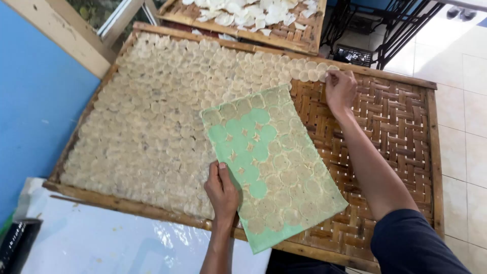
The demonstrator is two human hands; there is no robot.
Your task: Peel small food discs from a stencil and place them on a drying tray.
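Note:
A green rectangular sheet [242, 133] covered with thin pale round discs lies across a woven bamboo tray [401, 127]. My left hand [221, 191] grips the sheet's near edge, thumb on top. My right hand [340, 89] reaches to the tray's far side, its fingertips pinched on a pale disc [332, 70] at the end of a row. Most of the tray's left part is covered with several rows of the same pale discs [167, 101]. The right part shows bare weave.
A second bamboo tray [299, 38] with white curled chips stands beyond. A blue wall [30, 111] runs along the left. White plastic sheeting [101, 238] lies near me, with a dark object [15, 243] at bottom left. A black metal stand [385, 25] and tiled floor [461, 66] lie to the right.

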